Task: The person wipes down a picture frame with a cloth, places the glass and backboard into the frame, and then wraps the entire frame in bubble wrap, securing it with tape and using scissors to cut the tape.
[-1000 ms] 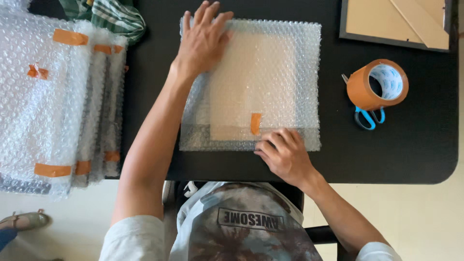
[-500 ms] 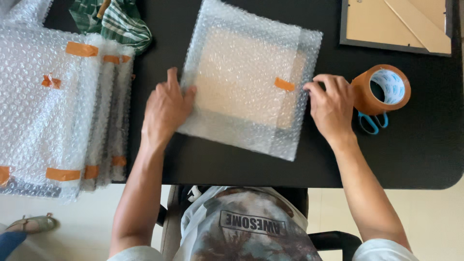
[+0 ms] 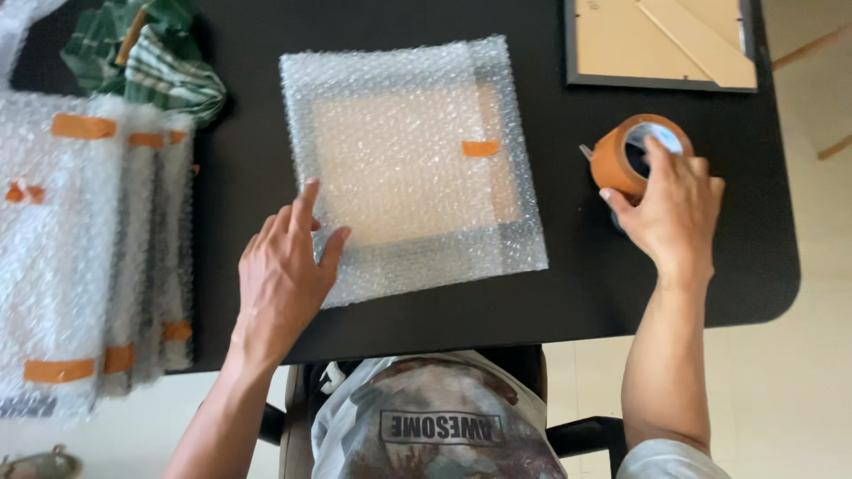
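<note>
Head view: stack of bubble-wrapped packages [image 3: 84, 257] lay far left, its left edge cut off by the frame. Left hand [image 3: 284, 275] rested open, fingertips on the lower-left corner of the bubble-wrapped parcel [image 3: 413, 168], centred on the black table [image 3: 568, 293]. Only one orange tape strip [image 3: 480, 148] showed; the loose wrap could unfold if pressure slipped. Right hand [image 3: 672, 213] gripped the orange tape roll [image 3: 630, 155], hiding whatever lay beneath. Picture frame [image 3: 661, 43] was cropped at the top.
</note>
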